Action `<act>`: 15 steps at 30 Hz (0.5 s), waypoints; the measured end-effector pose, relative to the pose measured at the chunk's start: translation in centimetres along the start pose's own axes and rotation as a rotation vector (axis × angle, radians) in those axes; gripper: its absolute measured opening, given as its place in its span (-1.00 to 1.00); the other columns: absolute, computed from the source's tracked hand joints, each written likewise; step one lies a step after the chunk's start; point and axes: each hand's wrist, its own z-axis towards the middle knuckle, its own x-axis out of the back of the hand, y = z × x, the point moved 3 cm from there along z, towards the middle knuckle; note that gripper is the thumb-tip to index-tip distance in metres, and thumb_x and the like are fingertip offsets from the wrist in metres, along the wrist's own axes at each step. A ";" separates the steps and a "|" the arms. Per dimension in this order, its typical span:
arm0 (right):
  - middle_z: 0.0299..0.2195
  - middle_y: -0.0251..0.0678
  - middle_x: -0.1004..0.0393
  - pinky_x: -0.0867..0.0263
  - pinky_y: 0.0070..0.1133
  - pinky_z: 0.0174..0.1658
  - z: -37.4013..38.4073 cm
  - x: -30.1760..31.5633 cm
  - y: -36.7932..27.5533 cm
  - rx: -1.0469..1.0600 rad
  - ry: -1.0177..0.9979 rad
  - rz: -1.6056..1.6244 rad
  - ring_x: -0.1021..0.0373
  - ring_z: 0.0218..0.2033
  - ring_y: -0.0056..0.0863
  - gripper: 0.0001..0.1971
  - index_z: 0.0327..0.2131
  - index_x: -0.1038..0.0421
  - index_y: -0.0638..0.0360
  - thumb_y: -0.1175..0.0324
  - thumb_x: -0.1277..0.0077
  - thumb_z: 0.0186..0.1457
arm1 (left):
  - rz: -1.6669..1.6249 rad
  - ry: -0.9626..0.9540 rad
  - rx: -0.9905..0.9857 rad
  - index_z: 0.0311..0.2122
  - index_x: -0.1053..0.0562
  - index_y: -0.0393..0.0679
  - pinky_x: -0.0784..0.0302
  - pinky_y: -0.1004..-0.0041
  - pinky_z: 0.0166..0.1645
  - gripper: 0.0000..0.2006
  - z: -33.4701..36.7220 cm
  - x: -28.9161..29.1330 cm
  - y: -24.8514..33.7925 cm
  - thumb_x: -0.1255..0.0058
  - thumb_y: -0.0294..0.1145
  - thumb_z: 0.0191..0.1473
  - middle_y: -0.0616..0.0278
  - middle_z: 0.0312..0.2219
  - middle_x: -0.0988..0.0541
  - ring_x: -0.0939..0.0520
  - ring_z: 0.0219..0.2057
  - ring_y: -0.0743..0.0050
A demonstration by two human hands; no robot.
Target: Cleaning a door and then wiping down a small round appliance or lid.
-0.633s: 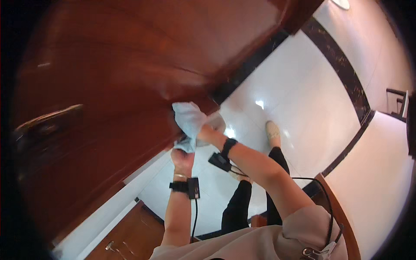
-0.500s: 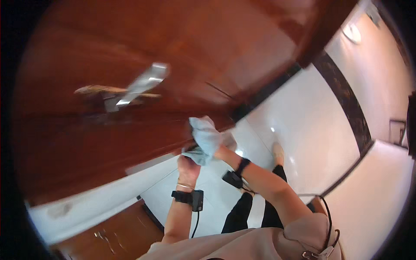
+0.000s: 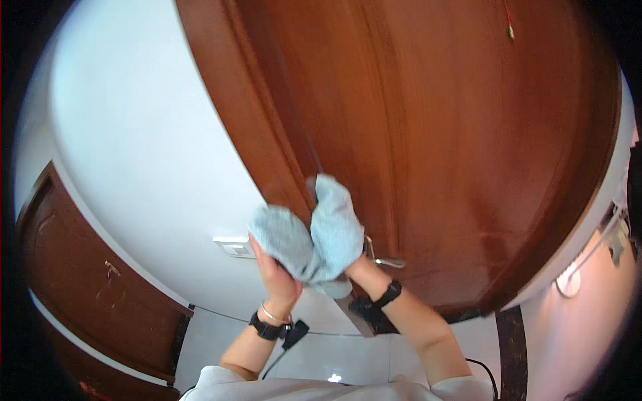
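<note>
A light blue cloth [image 3: 287, 240] is bunched up between my two hands, in front of the edge of a brown wooden door [image 3: 455, 147]. My left hand [image 3: 277, 279] grips its left part from below, the thumb side showing along the cloth. The other part is wrapped over my right hand [image 3: 356, 269], whose fingers are hidden under the fabric. The cloth's upper tip lies over the brown door frame [image 3: 267, 87]; whether it touches the wood I cannot tell. Just right of my right hand a metal door handle [image 3: 388, 262] sticks out.
A white wall switch [image 3: 235, 247] sits left of my left hand on the white wall [image 3: 147, 134]. Another brown door [image 3: 107, 267] stands far left. A red string with a small pendant [image 3: 511, 31] hangs on the door. Pale tiles [image 3: 314, 361] cover the floor.
My view has swung from the door's handle side and floor to the door frame and wall. Both hands are raised and the cloth is spread wider, still held in both.
</note>
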 end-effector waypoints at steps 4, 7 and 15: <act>-0.15 -0.05 -0.43 -0.22 -0.33 0.07 14.7 0.3 -9.0 0.448 0.070 0.006 -0.32 -0.05 -0.12 -0.64 -0.21 -0.45 0.24 0.25 0.01 -0.08 | 0.900 -0.116 -0.820 0.17 -0.15 -0.31 -0.16 0.26 0.18 -0.52 8.1 -9.2 8.5 0.14 -0.41 0.15 -0.08 0.01 -0.32 -0.32 0.07 -0.01; -0.21 -0.08 -0.48 -0.26 -0.37 0.02 24.4 1.9 -15.6 0.699 0.113 -0.407 -0.39 -0.11 -0.21 -0.63 -0.22 -0.48 0.17 0.20 0.01 -0.13 | 1.039 -0.114 -1.145 0.12 -0.25 -0.32 -0.18 0.16 0.15 -0.55 15.4 -16.5 14.5 0.10 -0.40 0.12 -0.25 -0.03 -0.33 -0.33 0.04 -0.16; -0.33 -0.12 -0.51 -0.29 -0.36 -0.09 41.2 -0.3 -30.4 0.891 0.137 -1.005 -0.41 -0.20 -0.24 -0.73 -0.41 -0.55 0.14 0.21 -0.02 -0.18 | 1.419 0.061 -1.419 0.18 -0.19 -0.14 -0.20 0.10 0.11 -0.48 28.6 -26.1 29.2 0.21 -0.21 0.11 -0.09 0.07 -0.31 -0.31 0.08 -0.10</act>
